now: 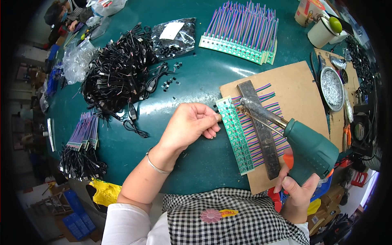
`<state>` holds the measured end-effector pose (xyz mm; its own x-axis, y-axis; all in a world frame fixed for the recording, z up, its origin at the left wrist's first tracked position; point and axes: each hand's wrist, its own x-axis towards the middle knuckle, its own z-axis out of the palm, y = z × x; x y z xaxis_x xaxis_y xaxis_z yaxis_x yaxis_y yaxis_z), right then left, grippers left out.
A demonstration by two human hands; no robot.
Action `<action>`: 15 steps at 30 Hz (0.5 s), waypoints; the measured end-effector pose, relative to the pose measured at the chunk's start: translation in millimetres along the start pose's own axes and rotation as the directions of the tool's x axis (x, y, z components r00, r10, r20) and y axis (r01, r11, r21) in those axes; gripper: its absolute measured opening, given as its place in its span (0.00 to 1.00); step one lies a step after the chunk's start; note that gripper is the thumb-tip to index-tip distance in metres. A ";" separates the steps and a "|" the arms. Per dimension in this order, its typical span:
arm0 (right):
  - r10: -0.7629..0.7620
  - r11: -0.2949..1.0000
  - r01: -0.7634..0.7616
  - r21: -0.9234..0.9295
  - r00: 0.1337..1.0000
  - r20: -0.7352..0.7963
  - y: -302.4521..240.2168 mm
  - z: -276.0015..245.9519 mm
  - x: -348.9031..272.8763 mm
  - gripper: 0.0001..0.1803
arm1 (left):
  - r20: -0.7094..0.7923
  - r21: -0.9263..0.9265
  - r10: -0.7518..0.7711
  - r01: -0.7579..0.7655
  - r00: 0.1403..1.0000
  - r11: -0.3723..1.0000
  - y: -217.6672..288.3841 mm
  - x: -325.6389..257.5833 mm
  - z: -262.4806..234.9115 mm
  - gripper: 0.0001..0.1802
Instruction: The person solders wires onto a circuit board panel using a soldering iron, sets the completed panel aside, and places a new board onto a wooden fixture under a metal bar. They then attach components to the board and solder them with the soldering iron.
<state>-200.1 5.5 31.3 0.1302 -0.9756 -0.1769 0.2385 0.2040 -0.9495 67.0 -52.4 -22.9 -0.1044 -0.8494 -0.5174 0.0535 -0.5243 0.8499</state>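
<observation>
At centre frame the person's left hand (pixel 192 124) rests on the dark green table (pixel 196 81), fingers curled loosely, with thumb and fingertips pressed against the left edge of a long green circuit strip (pixel 234 134); it steadies the strip by contact at the edge rather than closing fully around it. The strip lies slanted from upper left to lower right, at the left margin of a brown cardboard sheet (pixel 302 85) right of centre. Purple, blue and pink wires (pixel 255 139) run from the strip's right side across the cardboard, and a dark flat bar (pixel 261 130) lies over them. At lower right the right hand (pixel 298 190) is clenched around the handle of a green soldering gun (pixel 306 149), one finger beside the orange trigger; the gun's metal barrel points up and left, its tip at the strip's upper end. Whether the tip actually touches the board cannot be told. A silver bangle (pixel 157 166) sits on the left wrist. At upper left lies a tangled heap of black cables (pixel 118 75); at top centre, a stack of similar wired strips (pixel 243 32); at far right, a round metal dish (pixel 331 87); at left, a smaller bundle of strips (pixel 83 132). Another person is partly visible in the top left corner.
</observation>
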 end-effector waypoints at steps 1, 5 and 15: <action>0.019 1.000 -0.019 -0.002 1.000 0.005 0.7 -2.5 -1.7 0.33 | -0.004 0.001 0.008 -0.008 1.000 1.000 -0.2 0.0 0.0 0.07; 0.072 0.997 -0.071 -0.032 0.997 0.039 1.9 -6.3 -4.3 0.32 | 0.014 -0.012 0.009 -0.009 1.000 1.000 -1.2 0.8 -1.0 0.07; 0.177 0.978 -0.175 -0.117 0.984 0.007 4.9 3.0 -1.6 0.32 | 0.018 -0.033 0.015 -0.015 1.000 0.999 -2.2 1.5 -1.0 0.06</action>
<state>-196.2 8.3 27.7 0.1773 -0.9234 -0.3406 0.0974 0.3608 -0.9275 67.7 -52.6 -25.6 -0.1217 -0.8561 -0.5023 0.0877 -0.5134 0.8537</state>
